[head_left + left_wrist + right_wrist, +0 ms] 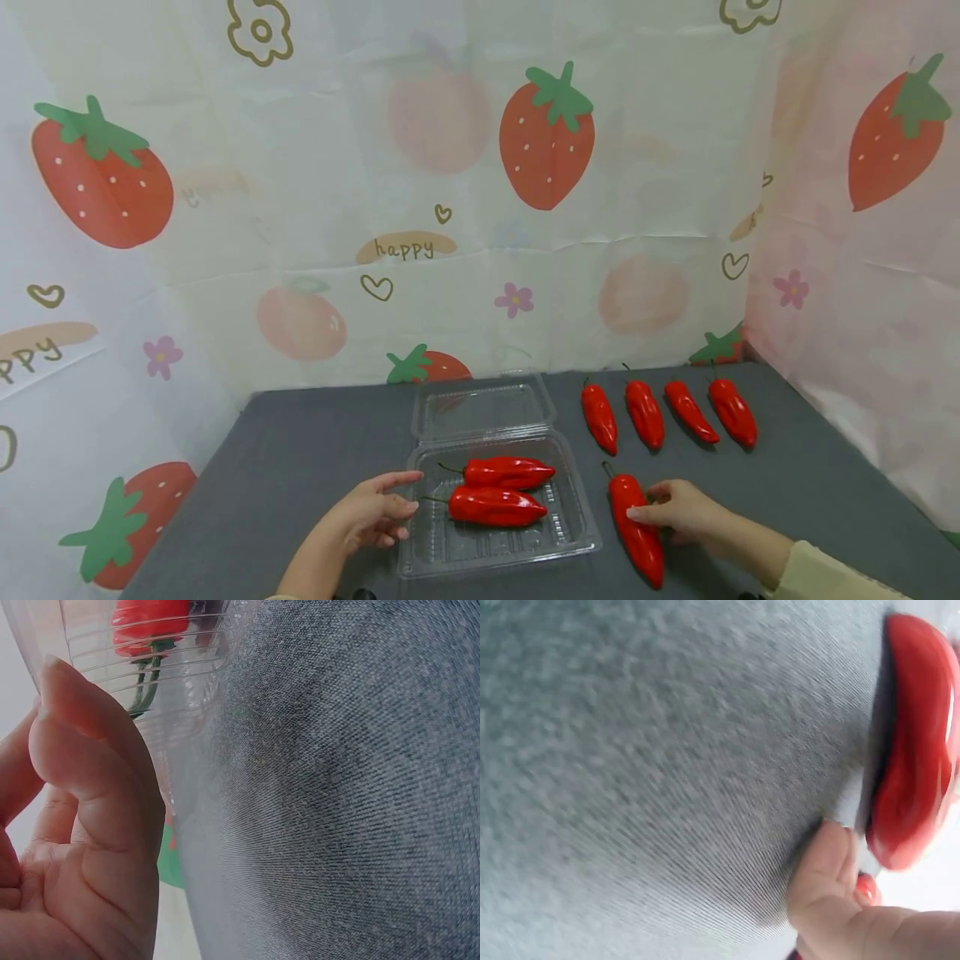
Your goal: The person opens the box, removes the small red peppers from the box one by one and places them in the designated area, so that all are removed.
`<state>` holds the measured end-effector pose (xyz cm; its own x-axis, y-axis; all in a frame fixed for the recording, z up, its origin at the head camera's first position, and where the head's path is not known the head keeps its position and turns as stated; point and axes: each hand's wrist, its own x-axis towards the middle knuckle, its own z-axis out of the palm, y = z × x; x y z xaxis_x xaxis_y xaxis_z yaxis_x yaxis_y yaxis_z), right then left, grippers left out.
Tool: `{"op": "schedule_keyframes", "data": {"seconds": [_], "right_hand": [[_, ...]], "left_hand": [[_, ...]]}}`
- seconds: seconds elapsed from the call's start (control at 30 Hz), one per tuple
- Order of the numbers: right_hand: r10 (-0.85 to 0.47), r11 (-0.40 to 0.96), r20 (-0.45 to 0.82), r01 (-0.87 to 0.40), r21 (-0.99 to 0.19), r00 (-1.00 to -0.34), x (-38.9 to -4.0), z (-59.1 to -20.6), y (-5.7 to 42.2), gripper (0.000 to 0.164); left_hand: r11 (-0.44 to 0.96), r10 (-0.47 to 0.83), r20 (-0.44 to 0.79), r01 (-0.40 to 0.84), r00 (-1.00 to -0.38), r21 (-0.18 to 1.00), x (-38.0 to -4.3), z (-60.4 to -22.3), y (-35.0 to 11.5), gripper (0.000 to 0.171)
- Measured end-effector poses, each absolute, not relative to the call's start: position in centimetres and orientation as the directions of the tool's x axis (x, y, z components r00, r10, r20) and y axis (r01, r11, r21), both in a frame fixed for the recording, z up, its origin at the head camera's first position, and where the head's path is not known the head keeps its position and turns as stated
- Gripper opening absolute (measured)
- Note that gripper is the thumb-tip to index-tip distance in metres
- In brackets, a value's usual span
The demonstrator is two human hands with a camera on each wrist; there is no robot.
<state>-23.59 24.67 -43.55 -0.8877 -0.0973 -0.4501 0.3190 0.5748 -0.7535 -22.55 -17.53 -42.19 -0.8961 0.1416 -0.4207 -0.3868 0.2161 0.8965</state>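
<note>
Two red peppers (498, 507) with green stems lie side by side in a clear plastic clamshell box (480, 550), its lid (483, 408) folded back. My left hand (371, 517) is at the box's left edge, index finger reaching along the rim and thumb beside it. The left wrist view shows the left thumb (112, 772) in front of the ribbed box wall. To the right of the box, my right hand (686, 512) pinches another red pepper (626, 508) lying on the table, thumb across its middle. Its far fingers are hidden. A pepper (922, 742) fills the right wrist view's edge.
Several more red peppers (643, 415) lie in a row at the back right, stems pointing away. A dark grey cloth (315, 442) covers the table. Behind and at both sides hangs a pale curtain (465, 325) printed with strawberries.
</note>
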Motion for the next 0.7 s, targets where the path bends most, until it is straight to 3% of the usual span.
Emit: {"op": "schedule_keyframes", "data": {"seconds": [0.23,0.7], "right_hand": [[-0.106,0.539,-0.451,0.33,-0.775,-0.886,-24.1,-42.3,25.4,0.082],[-0.186,0.393,-0.277,0.187,-0.901,-0.943,-23.1,-39.1,23.5,0.073]], "left_hand": [[0.22,0.147,-0.421,-0.385,-0.895,0.896,-22.6,-42.2,-17.6,0.055],[0.21,0.153,-0.432,-0.398,-0.889,0.893,-22.8,-42.3,-17.6,0.055]]}}
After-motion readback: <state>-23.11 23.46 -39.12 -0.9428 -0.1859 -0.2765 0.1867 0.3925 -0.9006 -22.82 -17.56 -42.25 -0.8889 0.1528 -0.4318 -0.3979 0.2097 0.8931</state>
